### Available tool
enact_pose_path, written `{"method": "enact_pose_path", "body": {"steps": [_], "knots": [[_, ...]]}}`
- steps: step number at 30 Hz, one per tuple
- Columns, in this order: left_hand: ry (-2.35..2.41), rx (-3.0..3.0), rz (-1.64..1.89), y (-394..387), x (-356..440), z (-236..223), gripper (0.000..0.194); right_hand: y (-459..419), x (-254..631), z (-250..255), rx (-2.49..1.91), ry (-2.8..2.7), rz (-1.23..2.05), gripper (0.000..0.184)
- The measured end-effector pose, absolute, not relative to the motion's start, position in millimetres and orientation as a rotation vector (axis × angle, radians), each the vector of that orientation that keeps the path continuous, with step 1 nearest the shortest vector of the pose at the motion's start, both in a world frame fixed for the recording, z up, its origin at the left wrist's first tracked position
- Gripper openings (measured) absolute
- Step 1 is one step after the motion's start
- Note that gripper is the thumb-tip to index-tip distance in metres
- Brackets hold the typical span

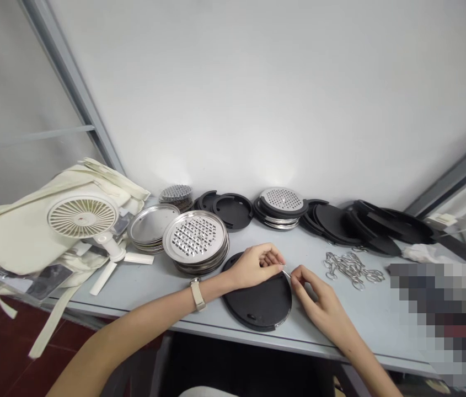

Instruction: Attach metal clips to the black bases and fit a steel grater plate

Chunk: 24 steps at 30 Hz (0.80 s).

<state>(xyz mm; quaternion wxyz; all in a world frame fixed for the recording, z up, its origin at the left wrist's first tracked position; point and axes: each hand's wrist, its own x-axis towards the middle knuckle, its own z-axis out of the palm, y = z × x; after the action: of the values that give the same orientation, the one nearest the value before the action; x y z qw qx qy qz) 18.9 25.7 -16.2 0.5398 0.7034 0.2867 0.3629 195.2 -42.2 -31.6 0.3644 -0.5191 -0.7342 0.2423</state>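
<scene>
A black round disc [260, 302] lies flat on the grey table [142, 281] near its front edge. My left hand [255, 266], with a watch on its wrist, rests over the disc's upper left rim, fingers curled. My right hand [317, 302] sits at the disc's right side. Between the fingertips of both hands is a small thin metal piece [286, 273], pinched over the disc's top edge. A pile of small metal rings [351, 268] lies just right of my right hand.
Stacks of perforated metal discs [196, 238], plain metal plates [150, 225] and black rings [228, 208] line the back by the white wall. More black discs [352, 223] stand to the right. A white fan [84, 219] and cloth bags lie at left.
</scene>
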Motion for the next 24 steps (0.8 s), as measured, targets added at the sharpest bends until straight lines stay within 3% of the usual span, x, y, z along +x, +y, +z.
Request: {"method": "enact_pose_path", "body": {"steps": [10,24], "knots": [[0.753,1.687,0.892,26.0,20.2,-18.1,0.007,-41.3,195.4,-33.8,-1.417,-1.805,0.726,0.028],[0.821,1.762,0.886,25.9,20.0,-20.3,0.007,-34.8,194.6,-39.3,-1.471,-1.956,0.565,0.03]]}}
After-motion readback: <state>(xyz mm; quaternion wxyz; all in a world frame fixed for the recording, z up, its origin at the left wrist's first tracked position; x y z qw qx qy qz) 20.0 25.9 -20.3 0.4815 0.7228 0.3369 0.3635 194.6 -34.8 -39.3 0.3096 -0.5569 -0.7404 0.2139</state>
